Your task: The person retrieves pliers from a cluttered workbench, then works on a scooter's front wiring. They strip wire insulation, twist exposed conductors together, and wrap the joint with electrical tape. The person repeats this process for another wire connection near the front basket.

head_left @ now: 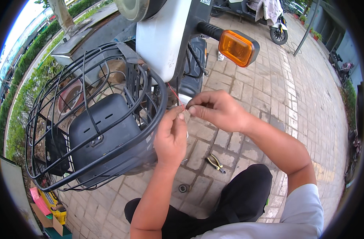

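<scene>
A thin red wire [173, 92] runs down from beneath the white front panel [162, 47] of a scooter. My left hand [171, 137] pinches it near its lower end, thumb against fingers. Close beside it, my right hand [222, 110] is closed in a pinch at the same wire, the fingertips of both hands almost touching. The wire's very end is hidden among the fingers. A black wire basket [140, 137] on the scooter's front stands just left of my left hand. Above my right hand juts an orange turn signal [237, 48] on a black stalk.
Pliers with yellow-and-black handles [215, 162] lie on the brick paving before my knees, near a small dark ring-shaped part [183, 188]. An open cardboard box [46, 215] sits at the lower left. Another scooter [278, 34] is parked at the far right.
</scene>
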### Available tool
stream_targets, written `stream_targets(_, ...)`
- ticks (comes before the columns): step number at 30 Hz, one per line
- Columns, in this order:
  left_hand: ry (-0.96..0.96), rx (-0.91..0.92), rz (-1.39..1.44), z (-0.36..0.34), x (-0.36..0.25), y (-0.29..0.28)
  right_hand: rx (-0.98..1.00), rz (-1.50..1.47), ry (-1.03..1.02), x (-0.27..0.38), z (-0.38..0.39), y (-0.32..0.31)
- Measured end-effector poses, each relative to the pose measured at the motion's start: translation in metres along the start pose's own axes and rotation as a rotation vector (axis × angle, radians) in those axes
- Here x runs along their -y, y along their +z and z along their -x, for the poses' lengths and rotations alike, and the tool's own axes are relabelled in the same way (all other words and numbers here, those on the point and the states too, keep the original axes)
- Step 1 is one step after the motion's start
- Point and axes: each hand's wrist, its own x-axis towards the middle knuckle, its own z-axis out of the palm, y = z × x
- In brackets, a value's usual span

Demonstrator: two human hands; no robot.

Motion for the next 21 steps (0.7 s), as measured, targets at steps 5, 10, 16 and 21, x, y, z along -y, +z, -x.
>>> stream_targets(5, -0.302, 0.058, 0.307, 0.002, -0.006, -0.003, 0.029, 0.604, -0.74, -0.007, -0.012, -0.022)
stream_targets(10, -0.257, 0.018, 0.221, 0.0, -0.003, -0.001, 0.18, 0.66, -0.959, 0.006, -0.028, -0.029)
stream_targets(16, -0.14, -0.015, 0.1, 0.002, 0.002, 0.003, -0.027, 0.218, -0.014, 0.036, -0.005, 0.007)
stream_targets(21, 0.021, 0.001, -0.048, 0.001, 0.006, 0.005, -0.039, -0.97, 0.873, 0.018, 0.011, 0.021)
